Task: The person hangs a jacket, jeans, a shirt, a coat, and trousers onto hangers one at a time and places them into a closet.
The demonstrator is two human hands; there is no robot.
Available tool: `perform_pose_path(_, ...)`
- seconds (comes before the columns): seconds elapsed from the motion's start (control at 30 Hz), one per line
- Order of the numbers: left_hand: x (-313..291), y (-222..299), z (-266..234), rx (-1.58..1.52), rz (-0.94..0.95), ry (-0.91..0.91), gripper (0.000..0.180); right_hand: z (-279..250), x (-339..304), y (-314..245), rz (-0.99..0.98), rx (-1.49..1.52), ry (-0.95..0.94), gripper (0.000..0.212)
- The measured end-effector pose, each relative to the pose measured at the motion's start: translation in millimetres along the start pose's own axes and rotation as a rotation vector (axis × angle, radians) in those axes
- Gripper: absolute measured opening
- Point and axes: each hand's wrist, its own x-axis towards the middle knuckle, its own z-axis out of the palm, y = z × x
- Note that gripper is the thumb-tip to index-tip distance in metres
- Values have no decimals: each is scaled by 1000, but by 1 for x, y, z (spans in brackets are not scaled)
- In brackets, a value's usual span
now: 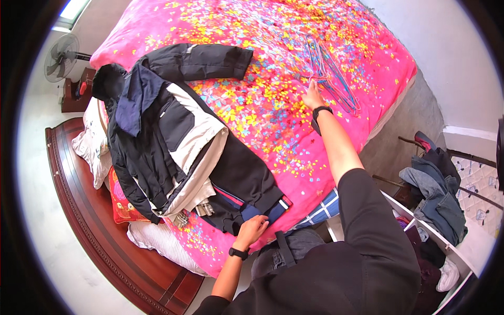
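Note:
My right hand (313, 96) reaches across the bed, its fingers closed at the near end of a bunch of thin clothes hangers (336, 79), pink, white and blue. My left hand (252, 231) lies loosely at the leg ends of dark trousers (247, 170), next to a navy piece of cloth (250, 211); its fingers look apart and grip nothing visible. Over the upper part of the trousers is spread a black and cream hooded jacket (181, 126) with navy cloth at its collar. One black sleeve stretches toward the middle of the bed.
The bed (273, 105) has a pink flowered cover and a dark wooden headboard (100, 210) at left, with several pillows. A fan (61, 58) stands far left. At right, jeans (436, 194) hang over a rack beside an open white drawer (415, 220) of clothes.

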Motion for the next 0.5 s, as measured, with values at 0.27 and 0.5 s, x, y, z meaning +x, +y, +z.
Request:
perform_pose_path(0.27,-8,5,-13,75,-156,148,24,12,-65,-22,11,111,186,37)
perform_pose_path(0.5,-8,36,-9,57,-37,185,25,-53,-253,-32,-153,-106,48,32)
